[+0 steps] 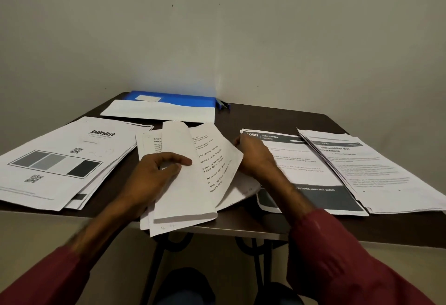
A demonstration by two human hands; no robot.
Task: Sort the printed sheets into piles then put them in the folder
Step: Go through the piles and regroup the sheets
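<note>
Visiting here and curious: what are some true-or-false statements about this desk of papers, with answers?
The blue folder lies at the back of the table. True.
The left hand grips a pen. False: it holds a lifted sheet of the middle pile.
The blinkit sheet tops the leftmost pile. True.
The right hand rests on the folder. False: it holds the middle pile's right edge.

A dark table point(265, 116) carries piles of printed sheets point(60, 159), a blue folder point(190, 100) and pens point(223, 104).
</note>
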